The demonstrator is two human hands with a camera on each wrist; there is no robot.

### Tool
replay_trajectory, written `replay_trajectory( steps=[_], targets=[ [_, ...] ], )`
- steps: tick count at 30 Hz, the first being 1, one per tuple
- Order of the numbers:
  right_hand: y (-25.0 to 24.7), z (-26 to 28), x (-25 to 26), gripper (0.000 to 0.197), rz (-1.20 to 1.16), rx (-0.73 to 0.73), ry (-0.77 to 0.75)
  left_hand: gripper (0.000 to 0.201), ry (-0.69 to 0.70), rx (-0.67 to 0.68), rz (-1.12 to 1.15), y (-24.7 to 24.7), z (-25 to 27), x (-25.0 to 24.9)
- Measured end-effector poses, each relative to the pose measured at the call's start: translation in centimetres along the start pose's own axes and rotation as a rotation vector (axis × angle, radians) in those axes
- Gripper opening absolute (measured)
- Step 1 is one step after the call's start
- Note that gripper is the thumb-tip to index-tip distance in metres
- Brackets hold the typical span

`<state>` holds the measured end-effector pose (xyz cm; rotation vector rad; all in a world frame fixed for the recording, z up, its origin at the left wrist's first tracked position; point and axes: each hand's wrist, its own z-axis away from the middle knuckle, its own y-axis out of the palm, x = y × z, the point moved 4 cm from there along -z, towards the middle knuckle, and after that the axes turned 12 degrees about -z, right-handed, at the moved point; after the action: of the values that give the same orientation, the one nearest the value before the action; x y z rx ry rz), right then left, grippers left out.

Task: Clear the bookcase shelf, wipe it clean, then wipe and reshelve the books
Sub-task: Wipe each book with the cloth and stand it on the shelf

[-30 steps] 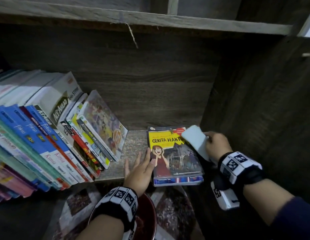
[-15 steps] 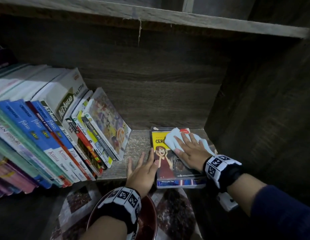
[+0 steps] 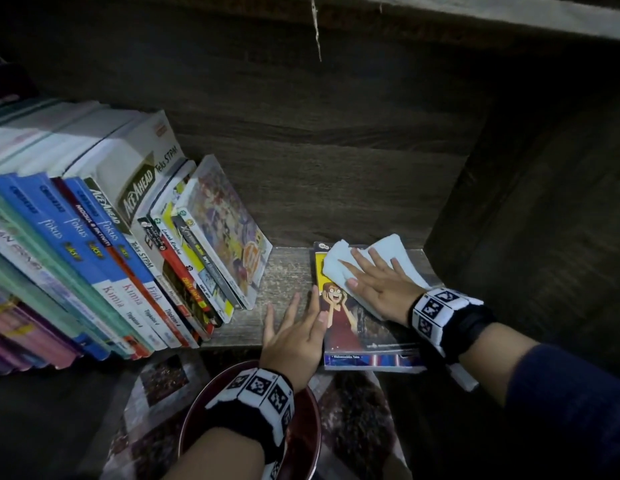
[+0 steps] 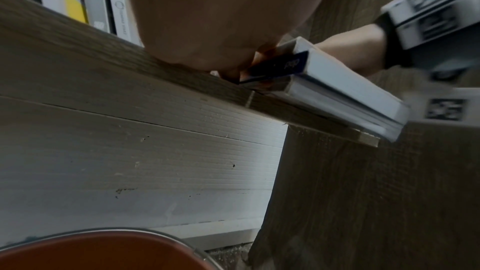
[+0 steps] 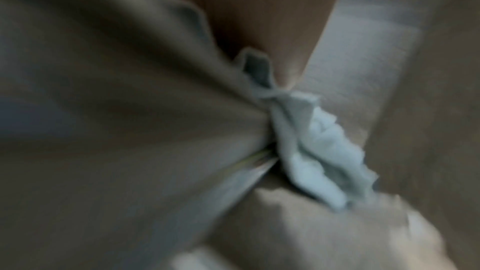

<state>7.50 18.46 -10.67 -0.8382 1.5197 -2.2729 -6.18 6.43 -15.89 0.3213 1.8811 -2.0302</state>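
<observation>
A small stack of books lies flat at the right end of the wooden shelf (image 3: pixel 287 271); the top book (image 3: pixel 350 320) has a yellow and dark cover with a cartoon girl. My right hand (image 3: pixel 377 282) presses a white cloth (image 3: pixel 339 261) flat on the far part of that cover, fingers straight. My left hand (image 3: pixel 294 327) rests flat on the shelf, its thumb side against the stack's left edge. In the left wrist view the stack (image 4: pixel 337 89) overhangs the shelf's front edge. The right wrist view is blurred and shows only the cloth (image 5: pixel 319 147).
A leaning row of books (image 3: pixel 135 258) fills the shelf's left part, a colourful comic (image 3: pixel 225 230) outermost. The bookcase's side panel (image 3: pixel 526 209) stands close on the right. A dark red bowl (image 3: pixel 301 434) sits below the shelf on a patterned floor.
My right hand brought the cloth down from beside the stack onto the book's cover and slid it toward the far left corner. The left hand stayed in place.
</observation>
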Motion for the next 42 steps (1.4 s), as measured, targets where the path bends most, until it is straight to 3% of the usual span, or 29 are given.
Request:
replay_trajectory(
  steps=[9,14,16,19,24,31,36,42],
  targets=[
    [3.3,7.3,1.5,0.05,-0.076,0.002,-0.048,0.052,-0.041,-0.026,-0.044,0.1,0.1,-0.2],
    [3.5,11.0,0.4,0.062,0.009,0.037,-0.067,0.049,-0.051,-0.016,-0.061,0.0,-0.1,-0.3],
    [2.9,10.7,-0.7,0.069,0.028,0.041,-0.01,0.047,-0.043,-0.011,-0.053,0.0,-0.1,-0.3],
    [1.1,7.2,-2.0,0.054,0.001,0.038,0.124,0.044,-0.029,-0.014,-0.039,0.0,-0.1,-0.3],
    [-2.2,-0.5,-2.5,0.053,0.086,-0.008,0.226,0.048,0.009,-0.04,-0.017,-0.1,0.1,-0.4],
    [-2.5,-6.3,1.6,0.056,0.221,0.045,0.116,0.054,0.013,-0.071,0.003,-0.5,0.4,-0.5],
    [-2.2,-4.8,2.0,0.055,0.207,0.069,0.054,0.053,0.004,-0.067,-0.001,-0.3,0.4,-0.3],
    [0.3,3.2,1.0,0.053,0.159,0.027,0.013,0.046,0.001,-0.047,-0.016,-0.2,0.4,-0.2]
  ],
)
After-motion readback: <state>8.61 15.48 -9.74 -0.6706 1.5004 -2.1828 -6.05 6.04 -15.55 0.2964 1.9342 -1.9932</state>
